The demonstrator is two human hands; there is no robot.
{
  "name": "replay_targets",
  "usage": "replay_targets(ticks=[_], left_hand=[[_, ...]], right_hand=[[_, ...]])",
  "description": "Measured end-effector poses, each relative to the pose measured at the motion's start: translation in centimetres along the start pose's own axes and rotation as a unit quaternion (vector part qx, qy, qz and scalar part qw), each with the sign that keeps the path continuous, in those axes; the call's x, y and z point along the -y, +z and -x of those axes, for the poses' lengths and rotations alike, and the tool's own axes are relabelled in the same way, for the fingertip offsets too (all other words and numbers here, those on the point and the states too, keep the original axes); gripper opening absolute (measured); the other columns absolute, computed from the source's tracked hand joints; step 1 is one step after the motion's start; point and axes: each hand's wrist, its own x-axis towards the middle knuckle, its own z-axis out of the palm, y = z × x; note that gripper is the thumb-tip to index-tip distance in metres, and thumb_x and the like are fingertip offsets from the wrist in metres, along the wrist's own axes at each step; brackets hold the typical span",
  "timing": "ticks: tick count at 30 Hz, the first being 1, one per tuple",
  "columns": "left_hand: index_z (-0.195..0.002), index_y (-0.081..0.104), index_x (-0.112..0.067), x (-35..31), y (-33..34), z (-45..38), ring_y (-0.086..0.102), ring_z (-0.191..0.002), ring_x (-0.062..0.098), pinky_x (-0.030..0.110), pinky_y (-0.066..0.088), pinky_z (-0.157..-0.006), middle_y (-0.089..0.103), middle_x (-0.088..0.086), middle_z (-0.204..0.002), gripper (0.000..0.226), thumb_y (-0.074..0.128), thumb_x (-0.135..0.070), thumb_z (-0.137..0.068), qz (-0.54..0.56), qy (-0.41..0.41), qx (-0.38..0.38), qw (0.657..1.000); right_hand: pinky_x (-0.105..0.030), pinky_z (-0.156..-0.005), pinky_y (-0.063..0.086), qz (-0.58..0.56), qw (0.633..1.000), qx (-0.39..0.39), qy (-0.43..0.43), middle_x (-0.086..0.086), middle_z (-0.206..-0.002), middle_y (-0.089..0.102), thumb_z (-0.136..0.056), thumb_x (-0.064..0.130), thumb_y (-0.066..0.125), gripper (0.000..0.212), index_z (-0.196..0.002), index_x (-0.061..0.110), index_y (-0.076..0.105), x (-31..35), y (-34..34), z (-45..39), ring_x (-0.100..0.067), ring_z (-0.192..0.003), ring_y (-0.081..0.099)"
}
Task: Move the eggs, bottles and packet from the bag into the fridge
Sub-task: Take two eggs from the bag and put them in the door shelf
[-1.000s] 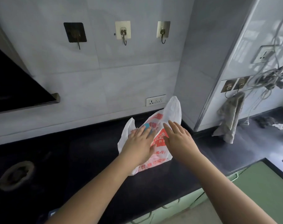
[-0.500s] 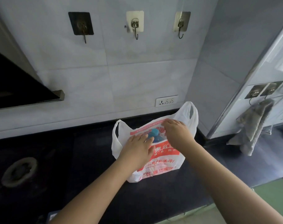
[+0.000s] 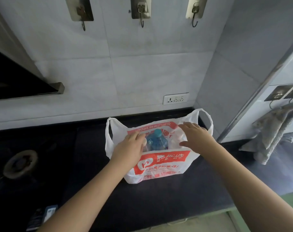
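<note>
A white plastic bag (image 3: pixel 160 163) with red print stands on the black counter, its mouth spread wide. Inside stands a clear bottle (image 3: pixel 157 141) with a blue cap, and pale rounded shapes, perhaps eggs (image 3: pixel 175 136), show to its right. My left hand (image 3: pixel 130 148) curls its fingers over the left side of the bag's mouth, next to a small white round thing (image 3: pixel 144 141). Over the right side of the mouth my right hand (image 3: pixel 196 136) is spread, fingers straight, touching the far rim. The fridge is out of view.
The black counter (image 3: pixel 167 198) runs along a tiled wall with a socket (image 3: pixel 175 98) and three hooks. A gas burner ring (image 3: pixel 21 163) lies at the left under a dark hood. A grey towel (image 3: pixel 274 133) hangs at the right. A dark packet (image 3: pixel 42 218) lies near the front edge.
The bag, flat and closed a second ago, has been pulled open by both hands, and the bottle now shows. The view has moved closer and to the left.
</note>
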Motion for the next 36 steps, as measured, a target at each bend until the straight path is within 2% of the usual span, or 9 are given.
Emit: replay_targets(ticks=[2, 4, 8, 13, 17, 21, 26, 31, 36], left_hand=[[-0.143, 0.041, -0.022, 0.3, 0.6, 0.2, 0.045, -0.134, 0.017, 0.03, 0.046, -0.1, 0.043, 0.001, -0.149, 0.051, 0.055, -0.035, -0.096, -0.018, 0.019, -0.011, 1.0], [-0.145, 0.039, -0.019, 0.7, 1.1, 0.4, 0.04, -0.138, 0.022, 0.037, 0.04, -0.109, 0.042, 0.003, -0.149, 0.065, 0.063, -0.043, -0.089, -0.036, 0.029, -0.009, 0.999], [-0.154, 0.017, -0.017, 1.9, 1.6, 0.5, 0.019, -0.149, 0.026, 0.043, 0.02, -0.12, 0.024, 0.006, -0.161, 0.101, 0.065, -0.063, -0.078, -0.072, 0.006, 0.026, 0.997], [-0.155, -0.006, -0.015, 2.5, 2.5, 0.7, -0.001, -0.151, 0.027, 0.039, -0.002, -0.119, 0.003, 0.008, -0.165, 0.12, 0.065, -0.068, -0.075, -0.086, -0.032, 0.075, 0.993], [-0.154, -0.013, -0.015, 3.0, 3.9, 0.6, -0.012, -0.15, 0.026, 0.042, -0.004, -0.121, -0.009, 0.009, -0.164, 0.124, 0.063, -0.072, -0.074, -0.092, -0.072, 0.144, 0.983], [-0.153, -0.017, -0.015, 3.6, 5.7, 0.9, -0.019, -0.148, 0.024, 0.041, -0.008, -0.12, -0.018, 0.007, -0.163, 0.13, 0.065, -0.073, -0.071, -0.079, -0.086, 0.162, 0.98], [-0.151, -0.022, -0.018, 4.6, 8.6, 1.1, -0.017, -0.149, 0.021, 0.042, -0.006, -0.121, -0.022, 0.004, -0.162, 0.139, 0.069, -0.075, -0.063, -0.063, -0.115, 0.185, 0.974], [-0.153, -0.015, -0.024, 5.5, 10.9, 0.9, -0.009, -0.15, 0.019, 0.046, 0.003, -0.122, -0.01, 0.001, -0.164, 0.136, 0.065, -0.079, -0.059, -0.022, -0.128, 0.192, 0.973], [-0.154, -0.011, -0.025, 5.9, 12.3, 0.5, -0.003, -0.151, 0.019, 0.045, 0.004, -0.122, -0.005, 0.0, -0.165, 0.123, 0.065, -0.069, -0.068, -0.019, -0.143, 0.228, 0.963]], right_hand=[[-0.042, -0.115, 0.022, -0.013, 1.0, -0.016, -0.013, -0.001, -0.16, 0.018, -0.084, 0.047, 0.067, 0.088, -0.152, 0.022, 0.017, -0.6, 0.6, 0.4, -0.022, -0.146, 0.018], [-0.04, -0.117, 0.015, -0.023, 0.999, -0.027, -0.034, -0.001, -0.161, 0.013, -0.08, 0.051, 0.069, 0.098, -0.153, 0.021, 0.011, -1.1, 1.2, 0.8, -0.021, -0.148, 0.011], [-0.039, -0.118, 0.005, -0.037, 0.998, -0.024, -0.048, 0.001, -0.162, 0.007, -0.071, 0.063, 0.07, 0.116, -0.154, 0.02, 0.001, -2.2, 2.7, 0.8, -0.02, -0.149, 0.002], [-0.039, -0.118, 0.004, -0.052, 0.998, 0.003, -0.036, -0.001, -0.162, 0.007, -0.067, 0.067, 0.071, 0.123, -0.154, 0.016, 0.0, -3.6, 4.6, -0.2, -0.021, -0.149, 0.001], [-0.04, -0.118, 0.007, -0.064, 0.997, 0.035, -0.032, -0.001, -0.161, 0.013, -0.064, 0.067, 0.073, 0.123, -0.153, 0.017, 0.004, -3.9, 6.1, -1.1, -0.021, -0.149, 0.006], [-0.04, -0.119, 0.011, -0.074, 0.995, 0.055, -0.03, -0.002, -0.16, 0.017, -0.064, 0.065, 0.075, 0.122, -0.153, 0.015, 0.007, -4.3, 7.7, -2.0, -0.021, -0.148, 0.01], [-0.042, -0.118, 0.014, -0.083, 0.993, 0.083, -0.03, -0.002, -0.16, 0.017, -0.063, 0.063, 0.076, 0.122, -0.153, 0.014, 0.01, -4.9, 9.7, -2.6, -0.021, -0.147, 0.013], [-0.042, -0.116, 0.019, -0.125, 0.986, 0.101, -0.036, -0.003, -0.157, 0.025, -0.056, 0.064, 0.078, 0.125, -0.151, 0.015, 0.015, -5.4, 12.2, -3.4, -0.023, -0.145, 0.02], [-0.046, -0.117, 0.02, -0.163, 0.974, 0.145, -0.059, -0.001, -0.154, 0.032, -0.056, 0.066, 0.078, 0.119, -0.15, 0.023, 0.019, -5.7, 13.5, -3.9, -0.026, -0.144, 0.023]])
